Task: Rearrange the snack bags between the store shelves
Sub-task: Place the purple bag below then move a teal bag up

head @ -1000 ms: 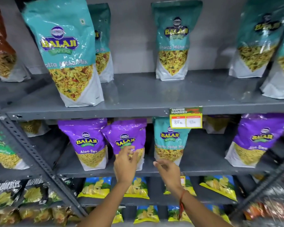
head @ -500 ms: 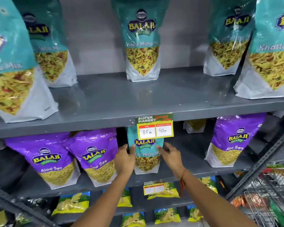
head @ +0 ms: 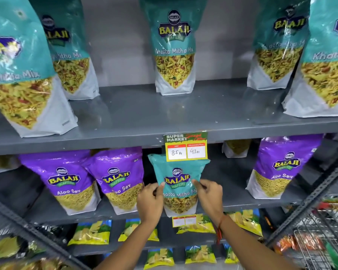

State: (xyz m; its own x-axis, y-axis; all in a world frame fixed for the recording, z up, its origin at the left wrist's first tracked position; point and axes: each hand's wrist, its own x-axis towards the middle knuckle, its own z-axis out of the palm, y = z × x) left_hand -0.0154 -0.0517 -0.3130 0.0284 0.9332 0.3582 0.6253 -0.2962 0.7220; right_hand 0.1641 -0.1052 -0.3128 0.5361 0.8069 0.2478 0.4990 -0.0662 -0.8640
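A small teal Khatta Mitha Mix bag stands on the middle grey shelf, among purple Aloo Sev bags. My left hand grips its left edge and my right hand grips its right edge. Two purple Aloo Sev bags stand to its left, and another purple bag stands to the right. Several large teal Khatta Mitha Mix bags, one of them in the middle, stand on the upper shelf.
A price tag hangs from the upper shelf's front edge, just above the held bag. Yellow-green snack packets fill the lower shelves. A slanted metal strut and a wire cart are at the lower right.
Both hands moved from the purple bag and the shelf edge to the small teal bag and closed on its sides. The view shifted right and closer.
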